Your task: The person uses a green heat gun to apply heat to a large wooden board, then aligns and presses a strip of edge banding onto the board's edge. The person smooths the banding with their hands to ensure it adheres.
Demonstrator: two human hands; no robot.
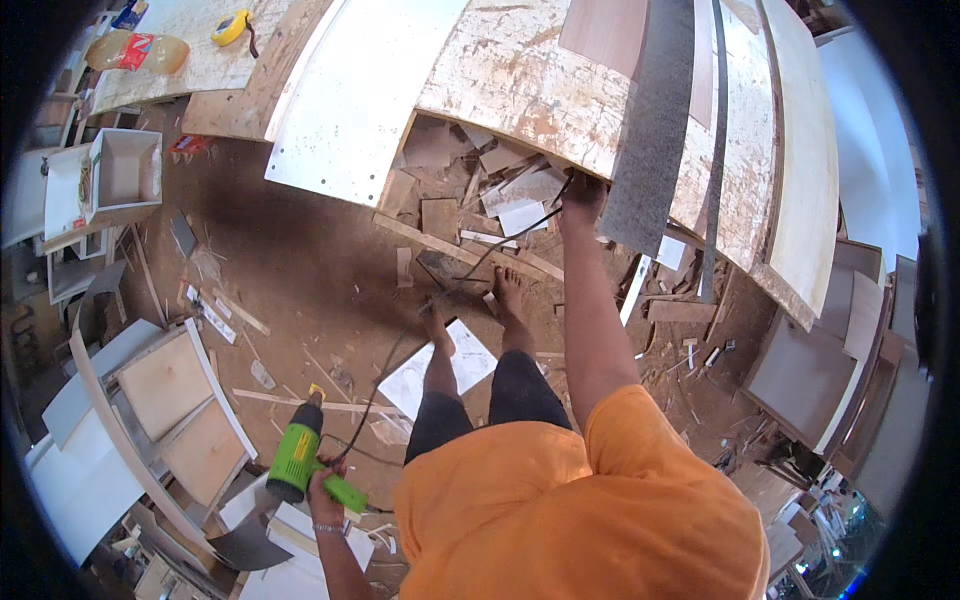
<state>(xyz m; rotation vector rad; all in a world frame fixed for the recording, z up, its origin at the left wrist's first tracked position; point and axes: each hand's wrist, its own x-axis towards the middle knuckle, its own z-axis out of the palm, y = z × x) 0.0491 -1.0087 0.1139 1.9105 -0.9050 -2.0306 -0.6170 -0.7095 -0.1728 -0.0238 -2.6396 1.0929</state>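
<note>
My left hand (325,492) grips the handle of a green heat gun (297,455), whose nozzle points up toward the floor ahead of me at lower left. Its black cord (375,395) loops across the floor past my bare feet. My right hand (582,200) reaches to the underside of the worn bench edge (560,135), beside a black cord that runs under it; its fingers are mostly hidden. A grey speckled strip (650,130) lies over the bench edge just right of that hand.
A white drilled panel (345,90), yellow tape measure (230,27) and bottle (135,50) lie on the bench. Board offcuts (440,215) and a white sheet (465,365) litter the floor. Cabinet carcasses (125,170) and stacked panels (165,385) stand left, more panels (800,370) right.
</note>
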